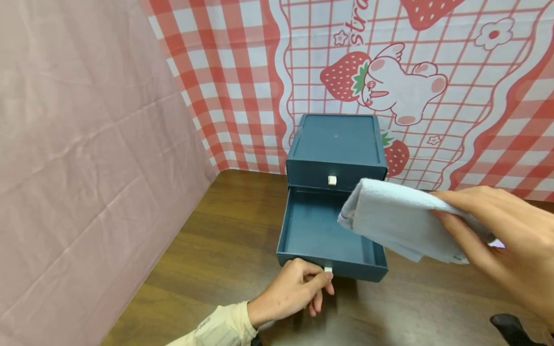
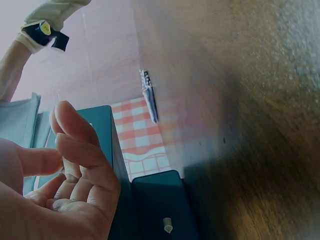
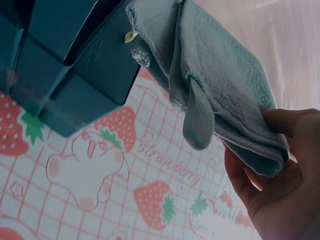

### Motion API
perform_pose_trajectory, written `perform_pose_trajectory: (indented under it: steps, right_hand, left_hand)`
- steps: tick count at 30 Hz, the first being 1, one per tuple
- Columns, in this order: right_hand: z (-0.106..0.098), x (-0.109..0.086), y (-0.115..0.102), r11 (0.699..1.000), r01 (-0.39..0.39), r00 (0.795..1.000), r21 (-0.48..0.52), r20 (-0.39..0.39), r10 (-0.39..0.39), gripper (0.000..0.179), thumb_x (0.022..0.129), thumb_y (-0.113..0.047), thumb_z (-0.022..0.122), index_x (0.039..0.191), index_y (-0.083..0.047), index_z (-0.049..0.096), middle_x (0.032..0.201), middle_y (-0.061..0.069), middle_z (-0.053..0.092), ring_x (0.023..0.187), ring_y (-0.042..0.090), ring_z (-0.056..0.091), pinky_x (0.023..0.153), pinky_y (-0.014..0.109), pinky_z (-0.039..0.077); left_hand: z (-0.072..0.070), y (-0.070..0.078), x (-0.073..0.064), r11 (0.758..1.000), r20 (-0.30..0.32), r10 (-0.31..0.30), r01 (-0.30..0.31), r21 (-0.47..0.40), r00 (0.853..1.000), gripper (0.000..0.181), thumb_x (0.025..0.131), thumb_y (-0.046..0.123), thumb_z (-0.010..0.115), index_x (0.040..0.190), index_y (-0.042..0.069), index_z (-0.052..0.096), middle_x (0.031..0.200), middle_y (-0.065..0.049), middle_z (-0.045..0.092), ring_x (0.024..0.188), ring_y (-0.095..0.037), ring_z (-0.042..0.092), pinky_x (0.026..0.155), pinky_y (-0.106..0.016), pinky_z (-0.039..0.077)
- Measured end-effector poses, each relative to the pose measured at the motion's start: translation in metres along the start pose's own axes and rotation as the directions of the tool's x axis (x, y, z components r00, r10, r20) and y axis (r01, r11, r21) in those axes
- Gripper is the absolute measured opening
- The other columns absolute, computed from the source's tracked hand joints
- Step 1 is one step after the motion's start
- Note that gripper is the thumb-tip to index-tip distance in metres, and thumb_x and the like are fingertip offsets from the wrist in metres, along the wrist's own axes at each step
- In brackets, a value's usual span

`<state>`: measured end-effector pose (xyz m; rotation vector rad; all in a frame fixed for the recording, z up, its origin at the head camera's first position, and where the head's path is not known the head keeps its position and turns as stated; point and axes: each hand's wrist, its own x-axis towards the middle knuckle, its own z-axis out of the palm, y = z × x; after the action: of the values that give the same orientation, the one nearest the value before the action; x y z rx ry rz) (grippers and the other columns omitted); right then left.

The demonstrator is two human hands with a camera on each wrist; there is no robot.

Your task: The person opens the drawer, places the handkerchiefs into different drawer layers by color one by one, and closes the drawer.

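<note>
towel (image 1: 400, 221): folded, soft, light and floppy i'd guess, held over the open bottom drawer (image 1: 322, 238)
right hand (image 1: 497, 235): pinching the towel's edge
left hand (image 1: 294, 290): curled on the white drawer pull (image 1: 328, 269)

Right hand (image 1: 497, 240) partly beyond frame edge; towel (image 1: 398, 218) hiding drawer corner.

Brown wooden table (image 1: 225, 240), pink sheet (image 1: 86, 144), strawberry gingham backdrop (image 1: 433, 72)

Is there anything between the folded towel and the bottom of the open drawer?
Nothing: in the head view the towel in the right hand hangs over the drawer, whose floor is bare.
</note>
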<state>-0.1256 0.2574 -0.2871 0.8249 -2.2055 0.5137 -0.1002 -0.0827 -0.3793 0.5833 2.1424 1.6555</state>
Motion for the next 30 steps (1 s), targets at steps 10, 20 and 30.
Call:
perform_pose_trajectory:
  steps: [10,20,30]
  right_hand:
    - [0.007,0.053,-0.072,0.992,0.126,0.991,-0.025,-0.045,-0.127,0.055,0.103,-0.052,0.043,0.108,-0.006,0.074,0.093,0.004,0.071,0.076,0.015,0.06,0.072,0.008,0.042]
    - [0.035,0.071,-0.083,0.976,0.205,0.979,0.073,-0.024,-0.204,0.046,0.105,-0.045,0.044,0.107,-0.009,0.073,0.092,-0.003,0.069,0.078,0.008,0.059,0.064,0.023,0.049]
    - [0.062,0.074,-0.083,0.956,0.24,0.969,0.169,0.018,-0.247,0.04,0.106,-0.039,0.046,0.106,-0.008,0.071,0.089,-0.005,0.066,0.076,0.007,0.057,0.066,0.026,0.045]
  left_hand:
    - [-0.003,-0.001,-0.001,1.0,0.016,0.0,0.0,-0.002,1.0,0.035,0.103,0.024,0.054,0.086,0.0,0.073,0.05,0.001,0.058,0.041,-0.025,0.059,0.047,-0.046,0.055]
    - [-0.006,-0.002,-0.002,1.0,0.024,0.006,-0.006,-0.007,1.0,0.036,0.104,0.025,0.054,0.086,0.0,0.073,0.051,0.0,0.059,0.043,-0.028,0.06,0.048,-0.048,0.054]
    - [-0.008,0.001,-0.002,1.0,0.015,0.019,-0.019,0.015,1.0,0.035,0.104,0.024,0.054,0.087,0.0,0.073,0.05,0.001,0.059,0.044,-0.031,0.061,0.048,-0.048,0.055]
